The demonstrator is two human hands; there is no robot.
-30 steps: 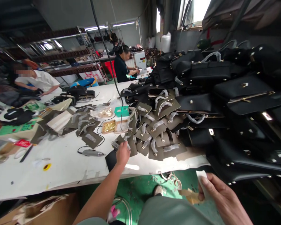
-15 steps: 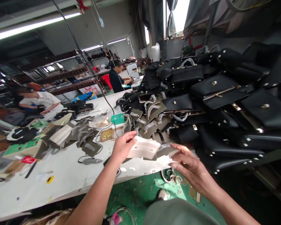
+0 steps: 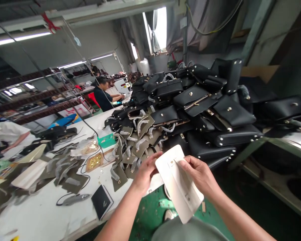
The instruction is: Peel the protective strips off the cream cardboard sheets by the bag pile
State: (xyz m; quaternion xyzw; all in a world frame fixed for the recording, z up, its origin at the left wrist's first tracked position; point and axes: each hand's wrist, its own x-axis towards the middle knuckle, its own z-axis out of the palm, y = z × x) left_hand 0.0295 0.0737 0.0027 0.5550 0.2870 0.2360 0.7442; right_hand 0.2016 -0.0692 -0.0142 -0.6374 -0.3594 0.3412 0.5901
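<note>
A cream-coloured flat panel (image 3: 177, 187) with small metal fittings is held up in front of me, over the floor at the table's edge. My right hand (image 3: 199, 172) pinches its upper right edge, thumb on the face. At its left edge, my left hand (image 3: 146, 170) has its fingers curled behind the panel, partly hidden. Olive-green bag pieces (image 3: 137, 147) with wrapped handles lie piled on the white table (image 3: 40, 212) beyond my hands.
Black bags (image 3: 198, 127) are heaped at the right. Left of the pile are a green box (image 3: 106, 140), a tray of gold fittings (image 3: 94, 162), a dark notebook (image 3: 102, 201) and a grey tool (image 3: 75, 199). A person (image 3: 104, 95) works at the far table end.
The panel has turned from lying sideways to a steeper tilt, its cream side facing me. My right hand has closed on its edge. The view has swung to the right.
</note>
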